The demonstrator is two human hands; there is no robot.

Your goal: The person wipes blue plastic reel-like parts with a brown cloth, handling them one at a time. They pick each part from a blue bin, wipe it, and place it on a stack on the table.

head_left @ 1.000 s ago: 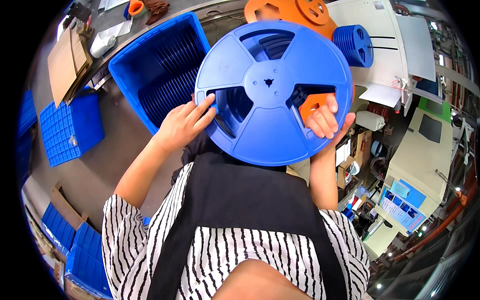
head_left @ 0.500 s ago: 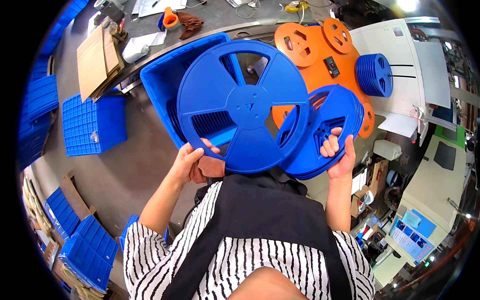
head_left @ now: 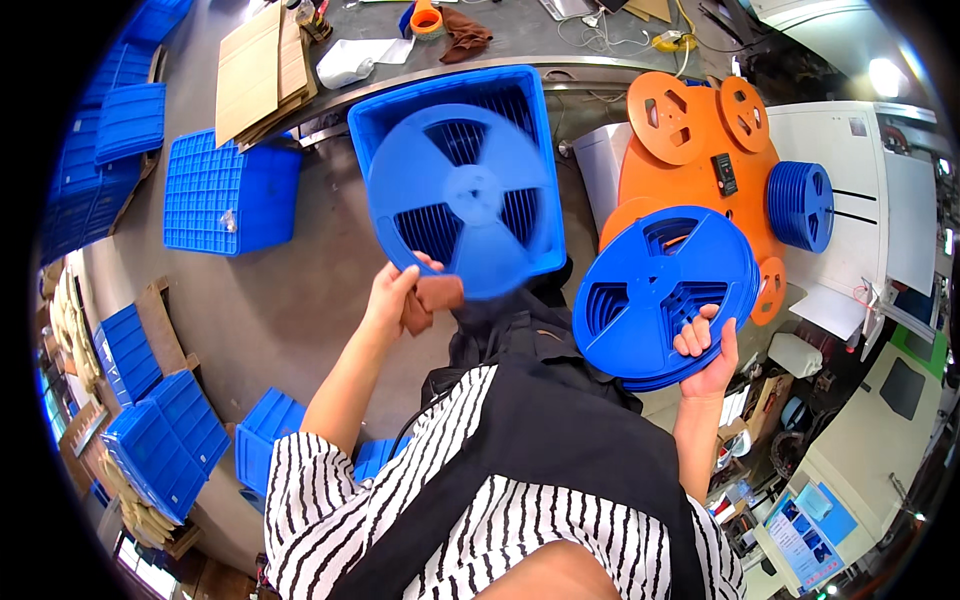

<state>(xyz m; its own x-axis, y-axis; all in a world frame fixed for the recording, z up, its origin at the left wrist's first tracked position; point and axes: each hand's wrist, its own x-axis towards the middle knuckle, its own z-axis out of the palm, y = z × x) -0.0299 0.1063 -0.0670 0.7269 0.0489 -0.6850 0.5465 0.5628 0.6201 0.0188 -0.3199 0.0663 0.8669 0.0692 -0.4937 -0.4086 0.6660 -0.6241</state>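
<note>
Two blue reels (head_left: pixel 463 200) above crate (head_left: pixel 540 120)

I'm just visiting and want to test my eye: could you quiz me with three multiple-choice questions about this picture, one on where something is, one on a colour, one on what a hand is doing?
1. Where is the blue crate?
A. beyond the left-hand reel
B. on the person's lap
C. on the white cabinet

2. What colour is the machine panel?
A. green
B. orange
C. black

3. What is the left hand doing?
A. hanging free
B. resting flat on the floor
C. gripping a single reel and a brown cloth

Answers:
1 A, the crate shows behind that reel.
2 B, its face is orange.
3 C, fingers clasp the reel's rim; the right hand holds a stack of reels.
</note>
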